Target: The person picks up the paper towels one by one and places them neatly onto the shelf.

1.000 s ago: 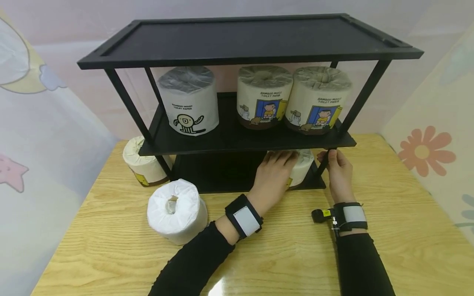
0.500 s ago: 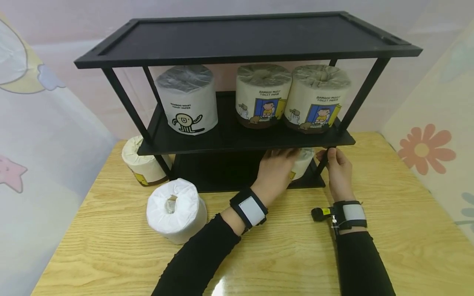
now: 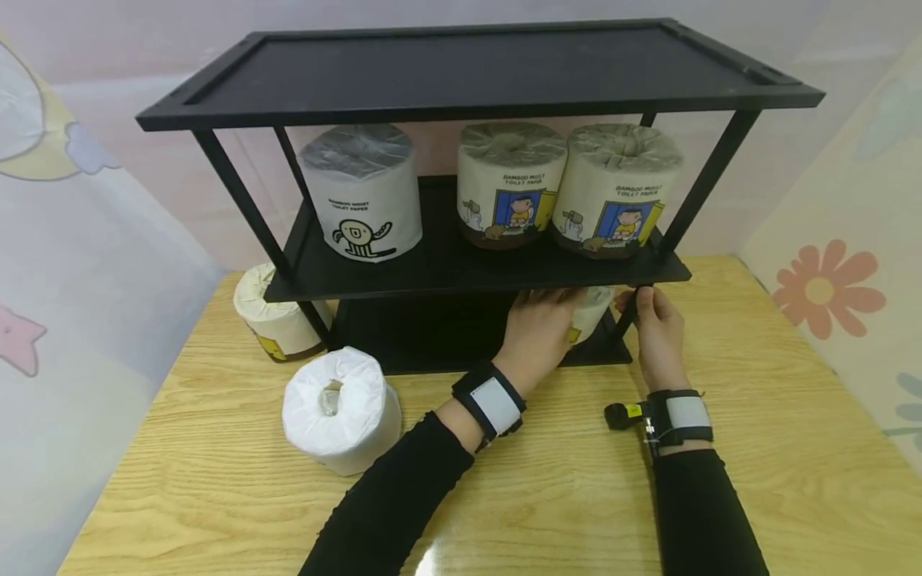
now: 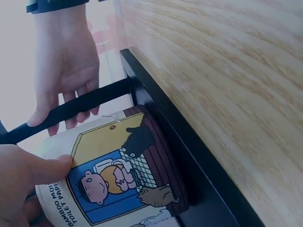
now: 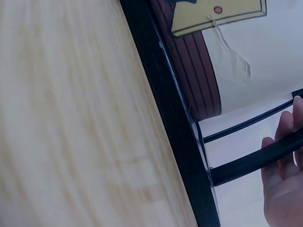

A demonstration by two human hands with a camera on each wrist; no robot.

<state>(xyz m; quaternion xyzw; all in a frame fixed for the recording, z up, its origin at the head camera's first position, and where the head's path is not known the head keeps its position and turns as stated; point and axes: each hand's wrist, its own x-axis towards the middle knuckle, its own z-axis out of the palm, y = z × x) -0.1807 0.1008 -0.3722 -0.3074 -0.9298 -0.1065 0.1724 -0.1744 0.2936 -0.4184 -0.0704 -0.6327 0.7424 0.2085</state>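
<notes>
White TP in L fingers, btm shelf.

Left hand and right hand: both in grip

Left forearm: black-sleeved; slants forward and rightward. Left hand: back uppermost, fingers pointing forward, tips hidden in head view. Left thumb, per left wrist view: extended; other fingers only partly visible beneath.

Right forearm: black-sleeved; runs almost straight forward. Right hand: palm side seen in left wrist view; right thumb opposed to bent fingers.

Hands near each other, not touching. Wrist of the left arm bare just past the sleeve.
</notes>
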